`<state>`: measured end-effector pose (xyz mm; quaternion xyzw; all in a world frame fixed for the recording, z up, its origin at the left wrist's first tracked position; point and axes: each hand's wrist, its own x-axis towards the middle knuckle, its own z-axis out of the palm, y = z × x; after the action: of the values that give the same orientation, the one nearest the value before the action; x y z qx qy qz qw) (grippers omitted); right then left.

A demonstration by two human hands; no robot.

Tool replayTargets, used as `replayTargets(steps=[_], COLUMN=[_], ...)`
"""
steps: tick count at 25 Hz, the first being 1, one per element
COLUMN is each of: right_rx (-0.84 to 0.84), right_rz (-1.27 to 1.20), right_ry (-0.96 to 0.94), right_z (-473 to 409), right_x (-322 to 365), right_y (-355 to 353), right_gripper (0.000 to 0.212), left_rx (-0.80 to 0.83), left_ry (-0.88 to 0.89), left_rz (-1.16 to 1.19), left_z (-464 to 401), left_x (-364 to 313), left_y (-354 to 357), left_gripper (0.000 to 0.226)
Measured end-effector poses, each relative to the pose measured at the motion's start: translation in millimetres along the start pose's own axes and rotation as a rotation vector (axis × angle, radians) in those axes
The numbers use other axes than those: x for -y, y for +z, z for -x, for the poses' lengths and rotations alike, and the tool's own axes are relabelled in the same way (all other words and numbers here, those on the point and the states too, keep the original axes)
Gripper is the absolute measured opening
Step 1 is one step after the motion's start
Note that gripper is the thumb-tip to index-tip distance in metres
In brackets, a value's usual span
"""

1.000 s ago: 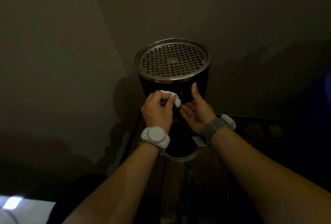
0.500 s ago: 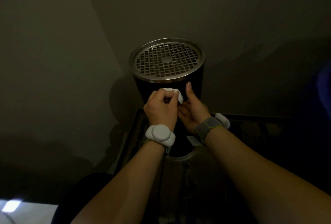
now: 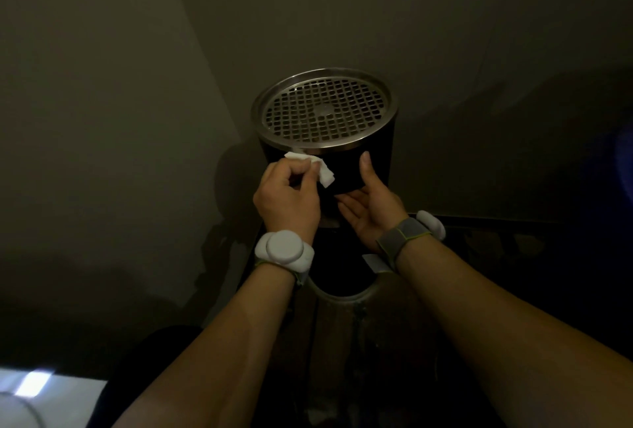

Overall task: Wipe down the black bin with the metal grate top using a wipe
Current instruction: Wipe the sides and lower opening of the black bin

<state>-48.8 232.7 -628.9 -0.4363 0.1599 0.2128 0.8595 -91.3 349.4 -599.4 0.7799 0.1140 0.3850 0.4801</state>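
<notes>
Dim corner walls (image 3: pixel 102 85) behind black bin (image 3: pixel 346 167); left hand (image 3: pixel 287 201) pinching wipe (image 3: pixel 322 172), right hand (image 3: pixel 371 211) spread open.

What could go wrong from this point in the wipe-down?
The wipe is only pinched in the left hand with a loose end dangling, so it may slip or smear rather than clean. The right hand is open beside the black bin, not clearly gripping it, so pressure might shift the bin. Dim light could hide missed spots.
</notes>
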Motion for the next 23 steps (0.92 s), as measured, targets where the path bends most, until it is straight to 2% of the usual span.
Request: replayTargets(steps=[8, 15, 20, 23], right_rx=[-0.016, -0.012, -0.02, -0.019], right_rz=[-0.022, -0.022, -0.028, -0.035], right_ry=[0.006, 0.005, 0.005, 0.004], right_z=[1, -1, -3, -3], right_x=[-1, -1, -1, -1], right_y=[1, 2, 0, 0], right_gripper=[0.064, 0.071, 0.05, 0.048], left_rx=[0.04, 0.069, 0.087, 0.115], left_ry=[-0.229, -0.251, -0.273, -0.285], left_rz=[0.005, -0.027, -0.009, 0.01], left_z=[-15, -7, -4, 0], left_x=[23, 32, 34, 32], left_y=[-15, -11, -9, -7], left_gripper=[0.005, 0.013, 0.009, 0.008])
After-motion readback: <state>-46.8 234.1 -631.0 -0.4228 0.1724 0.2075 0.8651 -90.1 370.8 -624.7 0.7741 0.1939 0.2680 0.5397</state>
